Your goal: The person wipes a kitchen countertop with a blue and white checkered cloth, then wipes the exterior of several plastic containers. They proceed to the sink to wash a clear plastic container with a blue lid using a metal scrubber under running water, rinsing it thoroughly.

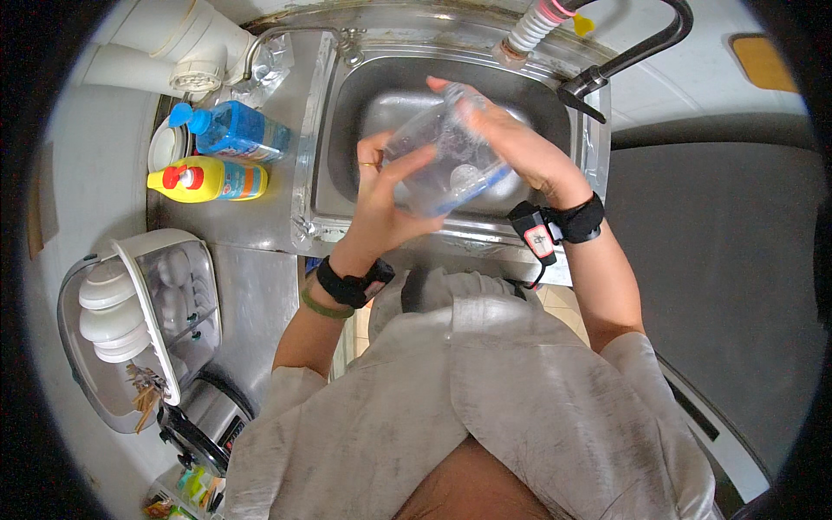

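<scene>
Over the sink basin [552, 97], my left hand [383, 208] holds a clear plastic container [416, 175] tilted, its fingers spread around the wall. A blue strip runs along the container's lower right edge. My right hand [520, 140] is at the upper end of the container, its thumb and fingers closed around a whitish translucent wad [467, 104] pressed against the plastic. Whether this wad is a scrubber or crumpled film is unclear. Part of the right hand's fingers is hidden behind the wad and the container.
A dark faucet [585, 84] arches over the sink's right side; a smaller metal tap [286, 31] stands behind left. Left on the counter are a blue pump bottle [237, 130], a yellow detergent bottle [211, 181], a dish rack [133, 260] with white bowls [114, 322], and a steel cooker [211, 416].
</scene>
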Action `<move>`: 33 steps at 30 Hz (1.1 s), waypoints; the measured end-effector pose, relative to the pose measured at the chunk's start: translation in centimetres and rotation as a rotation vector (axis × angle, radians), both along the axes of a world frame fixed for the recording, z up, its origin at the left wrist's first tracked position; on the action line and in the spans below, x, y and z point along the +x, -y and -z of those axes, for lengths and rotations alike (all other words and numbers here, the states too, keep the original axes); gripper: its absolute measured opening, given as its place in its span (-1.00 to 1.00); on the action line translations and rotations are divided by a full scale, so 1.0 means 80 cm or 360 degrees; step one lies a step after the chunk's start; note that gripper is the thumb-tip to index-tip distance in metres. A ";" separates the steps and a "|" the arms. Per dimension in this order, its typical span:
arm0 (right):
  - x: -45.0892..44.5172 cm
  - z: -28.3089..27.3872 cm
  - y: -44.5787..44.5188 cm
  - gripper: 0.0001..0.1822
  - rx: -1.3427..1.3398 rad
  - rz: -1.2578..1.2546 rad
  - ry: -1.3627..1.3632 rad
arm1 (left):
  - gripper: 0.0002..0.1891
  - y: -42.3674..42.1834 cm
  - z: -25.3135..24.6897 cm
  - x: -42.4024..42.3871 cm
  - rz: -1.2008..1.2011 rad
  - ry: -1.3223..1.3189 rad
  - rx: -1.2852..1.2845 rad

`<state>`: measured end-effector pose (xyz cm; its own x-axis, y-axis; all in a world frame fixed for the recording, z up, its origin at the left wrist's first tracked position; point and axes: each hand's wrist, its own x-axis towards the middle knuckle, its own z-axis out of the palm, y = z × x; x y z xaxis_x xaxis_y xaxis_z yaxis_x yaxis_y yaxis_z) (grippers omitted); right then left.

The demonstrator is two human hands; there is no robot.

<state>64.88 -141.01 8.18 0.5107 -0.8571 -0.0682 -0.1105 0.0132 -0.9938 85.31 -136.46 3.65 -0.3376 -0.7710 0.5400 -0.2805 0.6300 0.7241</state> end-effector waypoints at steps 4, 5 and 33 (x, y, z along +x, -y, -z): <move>-0.007 0.008 -0.006 -0.32 0.0396 0.0095 -0.0083 | -0.18 0.000 0.001 -0.004 0.0040 -0.0035 0.0050; -0.010 0.011 -0.006 -0.31 0.0335 0.0086 -0.0199 | -0.18 0.000 0.005 -0.002 0.0040 -0.0001 0.0032; -0.171 0.096 0.025 -0.60 -0.0551 0.1411 -0.1648 | -0.29 0.072 0.039 -0.019 -0.0067 -0.1025 0.1936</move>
